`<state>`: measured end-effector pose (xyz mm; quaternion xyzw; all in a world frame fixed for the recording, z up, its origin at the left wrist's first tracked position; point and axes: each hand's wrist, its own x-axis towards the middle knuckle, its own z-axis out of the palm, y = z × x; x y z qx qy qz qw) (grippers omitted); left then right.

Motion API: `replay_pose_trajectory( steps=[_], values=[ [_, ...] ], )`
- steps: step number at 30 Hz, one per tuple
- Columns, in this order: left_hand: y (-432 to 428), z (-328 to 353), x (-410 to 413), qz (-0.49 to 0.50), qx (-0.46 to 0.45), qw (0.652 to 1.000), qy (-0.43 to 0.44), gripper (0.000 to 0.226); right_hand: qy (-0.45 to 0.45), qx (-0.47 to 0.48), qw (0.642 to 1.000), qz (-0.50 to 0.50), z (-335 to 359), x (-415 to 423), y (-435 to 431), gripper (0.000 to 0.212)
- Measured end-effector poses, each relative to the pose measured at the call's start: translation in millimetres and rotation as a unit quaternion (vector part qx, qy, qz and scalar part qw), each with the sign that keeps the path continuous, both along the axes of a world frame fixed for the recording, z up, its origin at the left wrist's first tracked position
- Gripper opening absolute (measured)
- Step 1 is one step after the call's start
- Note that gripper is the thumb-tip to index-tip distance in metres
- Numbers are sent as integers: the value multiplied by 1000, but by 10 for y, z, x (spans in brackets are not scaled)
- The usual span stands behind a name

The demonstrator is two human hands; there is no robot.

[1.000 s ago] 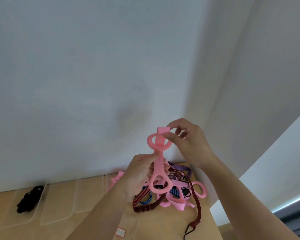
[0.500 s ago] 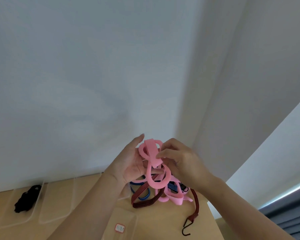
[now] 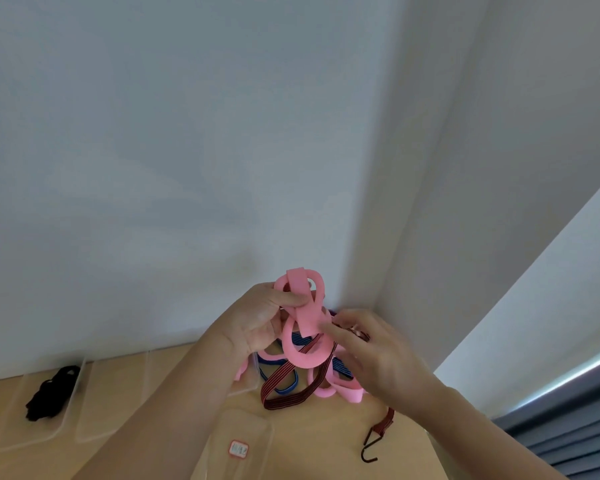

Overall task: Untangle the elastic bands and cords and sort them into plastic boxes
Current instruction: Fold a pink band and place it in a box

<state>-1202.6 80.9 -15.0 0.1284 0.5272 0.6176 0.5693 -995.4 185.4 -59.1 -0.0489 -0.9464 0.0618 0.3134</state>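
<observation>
Raised over tangle, right of centre above table (image 3: 321,443): pink elastic band (image 3: 305,303). Flat strap is gripped by left hand (image 3: 258,320), with thumb pressed across it. Strap's lower end is pinched by right hand (image 3: 374,355), fingers curled. Red-black striped cord (image 3: 284,398) is seen through lower pink loop, its hook (image 3: 369,449) laid at near right. Blue band (image 3: 279,388) is caught in tangle beneath. Black cords (image 3: 47,393) are lodged in far-left clear box (image 3: 20,436). Labelled clear box (image 3: 253,427) is placed near, centre.
</observation>
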Motion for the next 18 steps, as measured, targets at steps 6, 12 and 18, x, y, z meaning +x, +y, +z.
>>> replay_pose_trajectory(
  steps=[6, 12, 18],
  values=[
    [46, -46, 132, 53, 22, 997, 42, 23, 50, 73, 996, 26, 88, 44, -155, 16],
    [30, -70, 130, 46, 19, 999, -2, 25, 31, 105, 994, 16, 32, 66, -95, 17],
    [-4, -119, 109, 45, 30, 998, 20, 23, 92, 89, 992, 9, -73, 13, -89, 9]
  ],
)
